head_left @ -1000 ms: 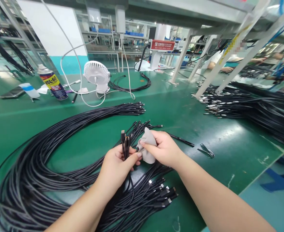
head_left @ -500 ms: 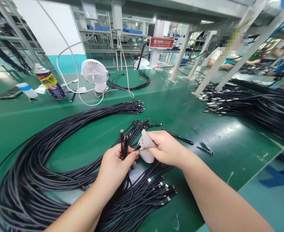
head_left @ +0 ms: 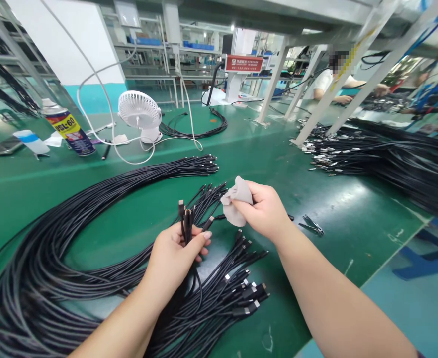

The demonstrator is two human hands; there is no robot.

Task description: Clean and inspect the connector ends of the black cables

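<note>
Below the centre of the head view, the left hand rises on a forearm from the bottom edge, its fingers curled and its thumb pointing right; this grip is closed around several black cable ends, which stand up out of it. From the lower right, the other forearm slants up and leftward to the right hand, whose grip is pinched on a crumpled pale grey cloth. Beneath them spreads a glossy green tabletop, with a long curved bundle of black cables sweeping across its left side and a metal clipper right of centre. Toward the upper left are a spray can and a white fan; at upper centre hangs a red sign, and at upper right another person's sleeve shows behind slanted posts. One connector juts separately from the left grip by the thumb tip, angled up and right, while the cloth lies above and to the right of it, near but apart.
</note>
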